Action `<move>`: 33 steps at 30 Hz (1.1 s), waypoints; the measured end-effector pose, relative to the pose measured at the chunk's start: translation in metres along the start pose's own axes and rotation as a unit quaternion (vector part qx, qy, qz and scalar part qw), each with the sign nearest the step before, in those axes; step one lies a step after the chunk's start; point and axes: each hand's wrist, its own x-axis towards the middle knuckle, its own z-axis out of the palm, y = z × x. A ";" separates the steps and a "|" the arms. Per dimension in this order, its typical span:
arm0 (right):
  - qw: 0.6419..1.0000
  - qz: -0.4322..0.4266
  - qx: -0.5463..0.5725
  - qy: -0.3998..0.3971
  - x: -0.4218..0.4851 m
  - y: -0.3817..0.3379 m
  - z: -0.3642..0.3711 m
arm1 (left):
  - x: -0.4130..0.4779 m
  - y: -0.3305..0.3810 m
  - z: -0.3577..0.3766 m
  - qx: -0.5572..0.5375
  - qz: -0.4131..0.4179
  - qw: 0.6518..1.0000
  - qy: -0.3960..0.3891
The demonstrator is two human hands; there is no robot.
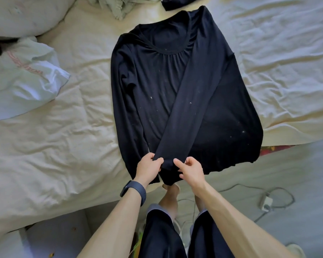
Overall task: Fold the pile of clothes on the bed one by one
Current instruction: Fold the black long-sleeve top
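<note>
At the bed's near edge, left hand (149, 164) pinches the end of the crossed-over sleeve (185, 101); right hand (191, 169) just beside it, grip unclear. Black top (147, 86) lies flat on bed (73, 127), folding barely started. Crumpled clothes (112, 6) beyond it still unfolded.

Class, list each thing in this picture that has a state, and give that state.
Black top: spread flat on the bed, front up.
Crossed sleeve: folded diagonally over the front.
Other sleeve: straight along the side.
Left hand: pinches the crossed sleeve's cuff.
Right hand: touches that cuff; grip unclear.
Pale clothes: crumpled, unfolded.
</note>
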 end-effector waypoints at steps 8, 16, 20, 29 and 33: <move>0.982 0.010 -0.176 -0.065 0.020 -0.020 -0.005 | 0.002 0.002 -0.003 0.137 0.001 0.990 0.020; 0.956 0.007 -0.283 -0.082 0.026 -0.040 -0.031 | -0.005 0.021 -0.007 0.247 -0.019 0.968 0.038; 0.917 -0.081 -0.389 0.024 0.022 -0.058 -0.036 | -0.008 0.032 -0.006 0.261 -0.028 0.964 0.050; 0.657 -0.520 -0.546 -0.013 0.006 -0.063 0.016 | -0.034 -0.015 -0.007 0.112 -0.045 0.965 0.235; 0.540 -0.473 -0.690 -0.086 0.012 -0.050 0.029 | -0.028 -0.045 -0.016 0.045 -0.106 0.961 0.251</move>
